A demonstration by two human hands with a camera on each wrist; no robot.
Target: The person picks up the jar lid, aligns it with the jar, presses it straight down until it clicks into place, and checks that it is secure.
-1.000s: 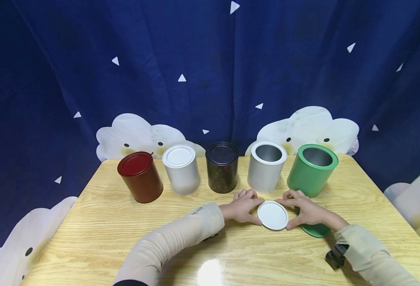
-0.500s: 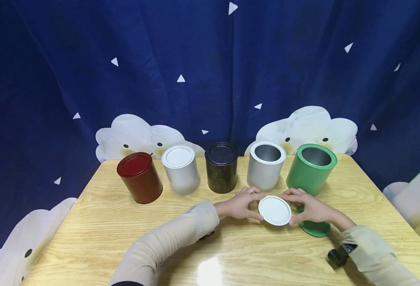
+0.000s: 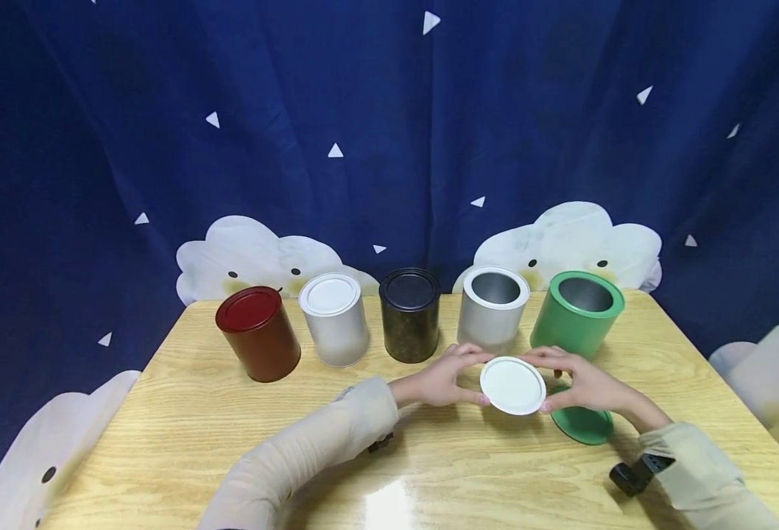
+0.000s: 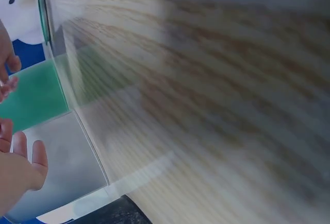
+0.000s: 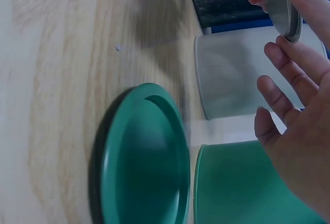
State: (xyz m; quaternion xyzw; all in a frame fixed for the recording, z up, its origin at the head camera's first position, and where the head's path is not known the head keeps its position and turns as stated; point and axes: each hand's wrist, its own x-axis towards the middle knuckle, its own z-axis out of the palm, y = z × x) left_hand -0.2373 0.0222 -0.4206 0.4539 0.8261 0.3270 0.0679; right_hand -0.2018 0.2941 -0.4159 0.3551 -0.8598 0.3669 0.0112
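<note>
A round white lid (image 3: pixel 512 386) is held up off the table between both hands. My left hand (image 3: pixel 444 377) grips its left edge with thumb and fingertips, and my right hand (image 3: pixel 578 379) grips the right edge likewise. In the right wrist view the lid (image 5: pixel 281 7) appears nearly edge-on, by the right thumb and fingers. The left wrist view catches part of the left hand (image 4: pixel 23 170), but not the lid. Just behind the hands stand an uncovered white can (image 3: pixel 492 324) and an uncovered green can (image 3: pixel 575 324). A green lid (image 3: pixel 583 425) lies below the right hand.
To the left stand a dark red can (image 3: pixel 260 342), a white can (image 3: pixel 336 331) and a black can (image 3: pixel 411 324), each with its lid on. The wooden table (image 3: pixel 184 442) ends at a blue curtain (image 3: pixel 336 88).
Both hands have lifted the white lid from the table, bringing it slightly to the right and toward the cans. The cans and the green lid stay where they were.
</note>
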